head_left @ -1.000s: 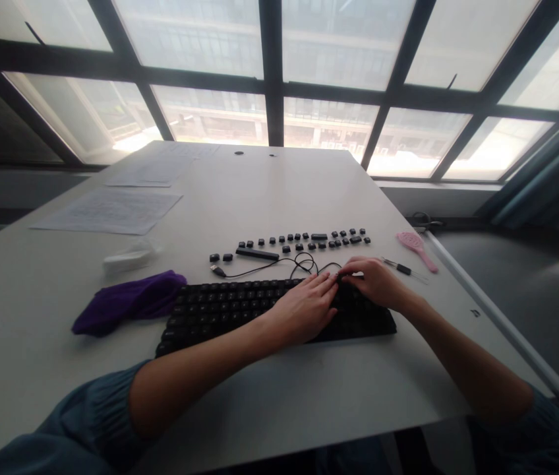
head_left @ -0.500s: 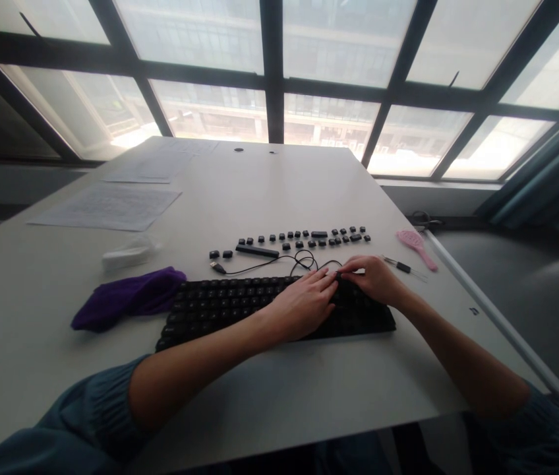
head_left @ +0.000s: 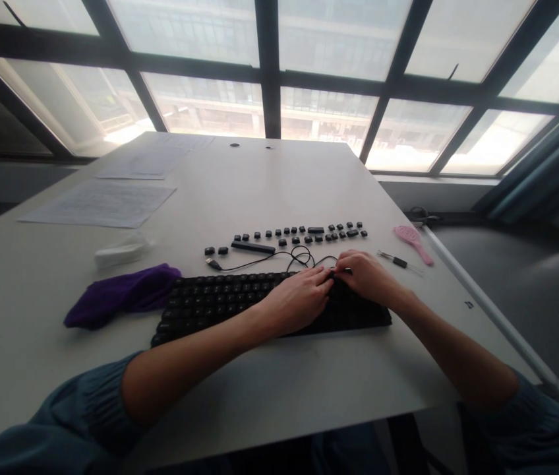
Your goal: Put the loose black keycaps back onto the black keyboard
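A black keyboard [head_left: 220, 300] lies near the front of the white table [head_left: 269, 382], with keycaps on its left part; its right part is dark and partly covered. My left hand [head_left: 299, 300] rests over the keyboard's middle, fingers together, the tips near its back edge. Beside it my right hand [head_left: 366, 277] has thumb and fingertips pinched at a small dark piece by the keyboard's back edge, too small to name. The two hands' fingertips nearly meet. Loose keycaps [head_left: 282, 243] and a long key [head_left: 253, 247] lie in rows behind the keyboard.
A USB cable [head_left: 244, 265] loops behind the keyboard. On the left are a purple cloth [head_left: 121, 297], a clear plastic bag [head_left: 121, 254] and papers [head_left: 101, 203]. On the right lie a wire puller [head_left: 399, 262] and a pink brush [head_left: 412, 244]. Windows stand beyond the table.
The view has shifted slightly, moving the whole scene a little left and up. Both hands remain at nearly the same spot on the keyboard, with only slight finger movement.
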Demonstrator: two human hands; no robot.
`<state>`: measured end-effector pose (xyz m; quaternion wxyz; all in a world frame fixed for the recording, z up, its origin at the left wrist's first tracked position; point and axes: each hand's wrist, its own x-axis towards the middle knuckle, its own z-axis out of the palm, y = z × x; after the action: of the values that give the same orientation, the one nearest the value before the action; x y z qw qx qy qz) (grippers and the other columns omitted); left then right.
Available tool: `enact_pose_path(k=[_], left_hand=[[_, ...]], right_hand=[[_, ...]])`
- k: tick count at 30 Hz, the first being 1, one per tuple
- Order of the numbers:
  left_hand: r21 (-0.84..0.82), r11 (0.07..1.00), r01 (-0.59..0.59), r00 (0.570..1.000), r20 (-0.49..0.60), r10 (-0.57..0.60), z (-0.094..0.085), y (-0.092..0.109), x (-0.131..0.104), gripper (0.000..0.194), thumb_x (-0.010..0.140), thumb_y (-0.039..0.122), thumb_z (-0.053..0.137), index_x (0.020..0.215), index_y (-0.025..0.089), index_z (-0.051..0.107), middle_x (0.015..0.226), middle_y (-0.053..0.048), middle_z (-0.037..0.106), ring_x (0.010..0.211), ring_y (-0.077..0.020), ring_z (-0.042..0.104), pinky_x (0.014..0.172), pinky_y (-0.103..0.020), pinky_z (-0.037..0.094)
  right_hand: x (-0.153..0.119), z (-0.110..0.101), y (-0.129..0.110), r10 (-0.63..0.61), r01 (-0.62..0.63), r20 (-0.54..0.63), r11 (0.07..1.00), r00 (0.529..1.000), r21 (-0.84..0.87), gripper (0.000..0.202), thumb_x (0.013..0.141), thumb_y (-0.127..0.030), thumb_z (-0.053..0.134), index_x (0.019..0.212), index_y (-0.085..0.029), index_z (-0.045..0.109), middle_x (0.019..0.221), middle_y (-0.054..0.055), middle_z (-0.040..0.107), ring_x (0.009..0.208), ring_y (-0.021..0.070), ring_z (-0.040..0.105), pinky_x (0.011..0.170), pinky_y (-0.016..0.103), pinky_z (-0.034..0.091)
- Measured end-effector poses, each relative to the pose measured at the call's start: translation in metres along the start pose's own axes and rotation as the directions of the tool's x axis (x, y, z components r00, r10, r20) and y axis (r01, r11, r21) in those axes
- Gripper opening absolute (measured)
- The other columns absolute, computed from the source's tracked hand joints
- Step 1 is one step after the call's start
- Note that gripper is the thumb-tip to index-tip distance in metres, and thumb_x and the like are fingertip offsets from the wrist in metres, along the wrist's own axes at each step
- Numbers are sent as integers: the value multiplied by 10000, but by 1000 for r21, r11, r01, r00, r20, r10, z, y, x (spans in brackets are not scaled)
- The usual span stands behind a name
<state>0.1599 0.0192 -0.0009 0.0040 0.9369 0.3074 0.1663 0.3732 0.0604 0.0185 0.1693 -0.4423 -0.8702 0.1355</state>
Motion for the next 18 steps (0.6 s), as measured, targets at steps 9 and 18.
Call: enact_pose_path(k=[9,18], left_hand=[[-5,1000,4,1000,6,-4,-3,1,0,374,972,180,543,1323,71,610,1464,-206,565,1388,-307,532,1188,-450,439],[20,1000,8,1000,18,-8,0,1,-1,391,983,211,527,1342,78,606,1468,-187,567,1394,-308,524,1192,-443,436]], right_hand=[[-14,-25,-2,15,-20,-262,1000,965,-17,81,857,-213,719,888,-234,792,1199,95,628,1121,285,590,976,455,503],[-20,-32,1,-45,36,151,997,987,61,105,867,-215,728,957,-246,772,1026,45,682,1011,225,627,926,358,482]])
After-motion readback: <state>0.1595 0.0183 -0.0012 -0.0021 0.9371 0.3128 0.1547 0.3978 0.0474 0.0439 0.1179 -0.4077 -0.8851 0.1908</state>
